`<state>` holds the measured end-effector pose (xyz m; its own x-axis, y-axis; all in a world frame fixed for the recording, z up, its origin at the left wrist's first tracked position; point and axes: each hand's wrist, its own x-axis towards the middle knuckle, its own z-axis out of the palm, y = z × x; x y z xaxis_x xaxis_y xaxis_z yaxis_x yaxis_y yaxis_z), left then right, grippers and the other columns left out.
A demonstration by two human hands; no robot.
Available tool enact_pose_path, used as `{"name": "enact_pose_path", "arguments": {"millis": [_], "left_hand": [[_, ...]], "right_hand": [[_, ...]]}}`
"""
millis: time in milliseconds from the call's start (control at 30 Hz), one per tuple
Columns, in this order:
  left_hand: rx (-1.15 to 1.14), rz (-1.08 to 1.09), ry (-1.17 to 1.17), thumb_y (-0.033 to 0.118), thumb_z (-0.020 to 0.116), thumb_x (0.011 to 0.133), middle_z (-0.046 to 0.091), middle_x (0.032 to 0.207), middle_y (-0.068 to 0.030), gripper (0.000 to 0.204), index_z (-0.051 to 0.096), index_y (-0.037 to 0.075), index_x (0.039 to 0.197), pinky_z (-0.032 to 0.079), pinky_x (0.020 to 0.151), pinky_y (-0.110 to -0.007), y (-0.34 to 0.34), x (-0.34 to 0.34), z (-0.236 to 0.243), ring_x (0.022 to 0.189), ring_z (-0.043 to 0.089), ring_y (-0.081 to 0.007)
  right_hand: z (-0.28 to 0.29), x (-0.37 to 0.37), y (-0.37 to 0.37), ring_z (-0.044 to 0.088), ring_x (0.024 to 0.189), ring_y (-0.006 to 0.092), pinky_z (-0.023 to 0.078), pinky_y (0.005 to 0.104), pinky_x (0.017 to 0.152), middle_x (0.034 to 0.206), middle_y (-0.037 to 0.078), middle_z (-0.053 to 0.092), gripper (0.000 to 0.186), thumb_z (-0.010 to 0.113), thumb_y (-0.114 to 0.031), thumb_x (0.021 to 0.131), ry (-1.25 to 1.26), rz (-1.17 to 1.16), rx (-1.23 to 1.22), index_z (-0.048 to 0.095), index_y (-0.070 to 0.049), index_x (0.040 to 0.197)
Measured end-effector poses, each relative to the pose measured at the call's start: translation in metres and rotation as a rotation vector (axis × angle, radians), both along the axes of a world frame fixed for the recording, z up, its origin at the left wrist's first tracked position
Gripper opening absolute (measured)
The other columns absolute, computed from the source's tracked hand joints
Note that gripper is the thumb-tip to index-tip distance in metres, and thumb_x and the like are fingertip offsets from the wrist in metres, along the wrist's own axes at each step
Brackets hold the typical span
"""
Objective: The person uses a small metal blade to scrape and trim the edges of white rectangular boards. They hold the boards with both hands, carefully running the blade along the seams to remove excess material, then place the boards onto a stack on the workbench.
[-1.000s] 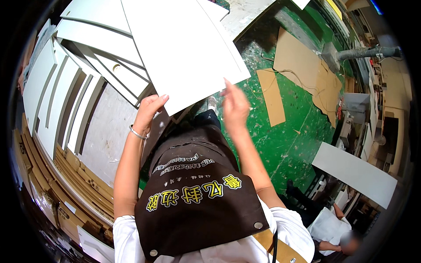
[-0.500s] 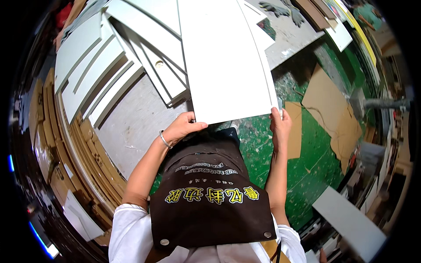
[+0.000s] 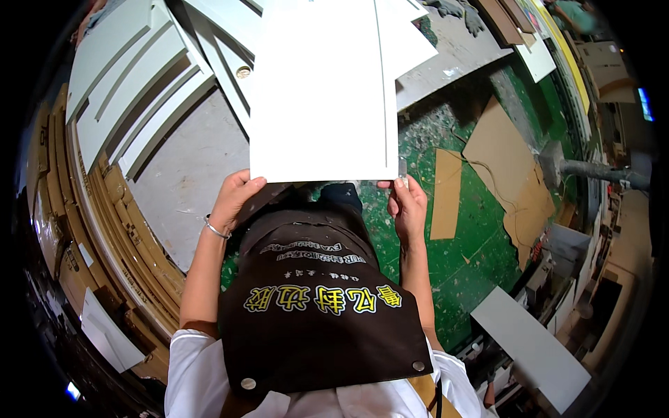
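Observation:
A long white panel [image 3: 317, 104] stretches away in front of me, its near short edge level with my hands. My left hand [image 3: 233, 198], with a bangle at the wrist, is closed on the panel's near left corner, thumb on top. At the near right corner, my right hand [image 3: 408, 205] grips the edge between thumb and bent fingers. A small greyish translucent piece [image 3: 403, 166] shows just beyond the right fingertips; whether the hand holds it I cannot tell. The undersides of both grips are hidden.
More white panels [image 3: 132, 76] lie on a grey surface [image 3: 185, 160] at the left. Brown cardboard-wrapped boards [image 3: 104, 230] are stacked along the left side. Cardboard sheets [image 3: 505, 160] lie on the green floor [image 3: 446, 292]. Grey gloves [image 3: 463, 15] rest at the far right.
Both hands and the white panel have shifted left in the view, and the panel lies straighter. The surroundings have also shifted left as the view turned. Both hands keep their grip.

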<state>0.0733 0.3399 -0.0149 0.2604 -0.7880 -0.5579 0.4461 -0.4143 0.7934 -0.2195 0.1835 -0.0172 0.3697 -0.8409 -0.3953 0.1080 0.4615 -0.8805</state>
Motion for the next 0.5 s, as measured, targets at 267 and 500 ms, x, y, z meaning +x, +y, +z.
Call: {"name": "enact_pose_path", "arguments": {"millis": [267,500], "left_hand": [[-0.025,-0.13,-0.059,0.025,0.066,0.083,0.064,0.097,-0.0027,0.036,0.063,-0.003,0.105,0.044,0.079,-0.023,-0.004,0.011,0.001,0.087,0.055,-0.0083],[-0.059,-0.133,0.013,0.022,0.065,0.085,0.065,0.095,-0.0033,0.029,0.064,-0.002,0.101,0.046,0.077,-0.022,0.0,0.013,0.0,0.084,0.058,-0.0077]], "right_hand": [[-0.01,0.01,0.004,0.039,0.044,0.0021,0.028,0.0192,0.039,0.08,0.006,0.066,0.023,0.064,-0.02,0.088,0.236,-0.108,-0.071,0.061,0.0,0.099],[0.005,0.009,0.001,0.037,0.044,0.0019,0.027,0.0195,0.038,0.073,0.002,0.062,0.022,0.064,-0.02,0.088,0.127,-0.044,-0.045,0.06,-0.001,0.098]]}}
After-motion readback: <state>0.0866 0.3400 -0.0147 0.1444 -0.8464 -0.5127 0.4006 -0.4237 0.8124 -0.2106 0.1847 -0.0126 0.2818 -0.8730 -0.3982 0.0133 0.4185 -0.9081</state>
